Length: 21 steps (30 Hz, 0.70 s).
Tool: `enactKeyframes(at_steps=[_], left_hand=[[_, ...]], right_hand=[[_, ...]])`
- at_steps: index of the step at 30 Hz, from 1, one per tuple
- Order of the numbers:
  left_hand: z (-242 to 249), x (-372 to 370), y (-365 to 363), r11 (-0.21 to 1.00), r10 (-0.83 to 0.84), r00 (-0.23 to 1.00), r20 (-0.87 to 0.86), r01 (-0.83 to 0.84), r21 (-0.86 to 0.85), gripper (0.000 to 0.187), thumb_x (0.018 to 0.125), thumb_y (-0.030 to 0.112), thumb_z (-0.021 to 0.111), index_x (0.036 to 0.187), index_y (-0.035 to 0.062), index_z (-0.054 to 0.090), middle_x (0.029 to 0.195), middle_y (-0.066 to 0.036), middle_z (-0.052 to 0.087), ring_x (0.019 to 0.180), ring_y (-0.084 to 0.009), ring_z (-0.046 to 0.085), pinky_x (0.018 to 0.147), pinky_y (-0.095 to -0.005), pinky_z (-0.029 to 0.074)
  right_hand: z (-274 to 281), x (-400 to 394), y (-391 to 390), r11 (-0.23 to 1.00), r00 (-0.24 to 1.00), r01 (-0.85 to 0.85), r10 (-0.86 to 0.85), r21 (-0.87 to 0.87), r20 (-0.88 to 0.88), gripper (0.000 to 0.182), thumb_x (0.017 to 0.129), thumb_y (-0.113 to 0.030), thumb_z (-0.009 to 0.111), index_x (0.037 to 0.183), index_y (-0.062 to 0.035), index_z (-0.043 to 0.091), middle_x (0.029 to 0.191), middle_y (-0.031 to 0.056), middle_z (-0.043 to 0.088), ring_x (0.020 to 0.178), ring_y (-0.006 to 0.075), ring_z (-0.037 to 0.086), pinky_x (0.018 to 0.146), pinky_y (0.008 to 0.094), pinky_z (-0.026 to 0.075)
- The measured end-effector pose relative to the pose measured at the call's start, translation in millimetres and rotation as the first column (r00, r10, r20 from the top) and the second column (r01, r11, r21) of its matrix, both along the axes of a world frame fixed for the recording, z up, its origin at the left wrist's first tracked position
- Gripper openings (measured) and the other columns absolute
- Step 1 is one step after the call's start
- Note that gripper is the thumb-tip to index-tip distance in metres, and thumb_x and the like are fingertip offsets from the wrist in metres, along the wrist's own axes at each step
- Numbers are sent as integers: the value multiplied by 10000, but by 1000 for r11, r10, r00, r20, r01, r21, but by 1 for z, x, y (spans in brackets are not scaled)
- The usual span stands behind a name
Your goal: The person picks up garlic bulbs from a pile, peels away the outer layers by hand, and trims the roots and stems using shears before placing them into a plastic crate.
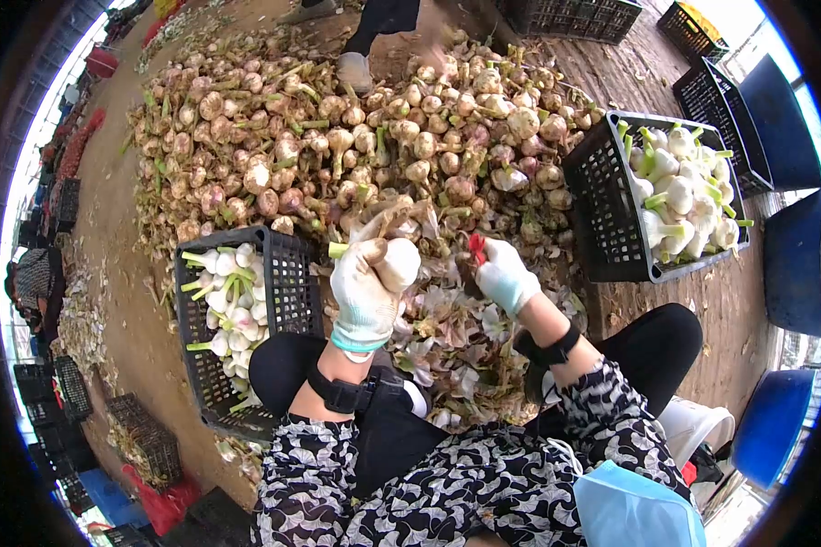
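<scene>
In a white glove with a teal cuff, my left hand is closed around a white garlic bulb. The cut green stem of the bulb pokes out on the left, and loose dry skin hangs above the fingers. To the right, my gloved right hand grips a small tool with a red handle; its working end is mostly hidden. A heap of unpeeled garlic lies just beyond both hands. Beneath them, stripped garlic skins cover the floor.
A black crate of trimmed bulbs stands by my left knee. Another black crate, piled with white garlic, is tilted at the right. Blue tubs and a white bucket line the right side. Another person's shoe is behind the heap.
</scene>
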<state>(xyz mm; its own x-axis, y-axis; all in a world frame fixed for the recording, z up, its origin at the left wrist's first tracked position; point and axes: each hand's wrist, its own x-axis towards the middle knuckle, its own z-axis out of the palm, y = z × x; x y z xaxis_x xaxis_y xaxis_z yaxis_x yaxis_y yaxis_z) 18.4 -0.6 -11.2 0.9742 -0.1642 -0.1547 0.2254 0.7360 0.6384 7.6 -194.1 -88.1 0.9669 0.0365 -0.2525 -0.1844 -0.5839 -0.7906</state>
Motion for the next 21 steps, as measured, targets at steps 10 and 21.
enactKeyframes(at_steps=[10, 21], left_hand=[[13, 5, 15, 966, -14, 982, -188, -35, -258, 411, 905, 227, 393, 1189, -29, 543, 1127, -175, 613, 917, -284, 649, 718, -396, 560], [0, -5, 34, 935, -28, 996, -81, -2, -354, 573, 851, 227, 418, 1333, -79, 365, 1325, -207, 455, 1129, -388, 501, 842, -514, 507]], right_hand=[[39, -3, -15, 965, 964, -195, 155, -176, -217, 201, 748, -76, 512, 905, -21, 625, 785, 238, 608, 738, 377, 591, 664, 378, 469], [91, -8, 59, 436, 979, -85, 203, 896, -6, 375, 803, -184, 694, 1100, 19, 588, 996, 54, 642, 876, 94, 567, 790, 249, 457]])
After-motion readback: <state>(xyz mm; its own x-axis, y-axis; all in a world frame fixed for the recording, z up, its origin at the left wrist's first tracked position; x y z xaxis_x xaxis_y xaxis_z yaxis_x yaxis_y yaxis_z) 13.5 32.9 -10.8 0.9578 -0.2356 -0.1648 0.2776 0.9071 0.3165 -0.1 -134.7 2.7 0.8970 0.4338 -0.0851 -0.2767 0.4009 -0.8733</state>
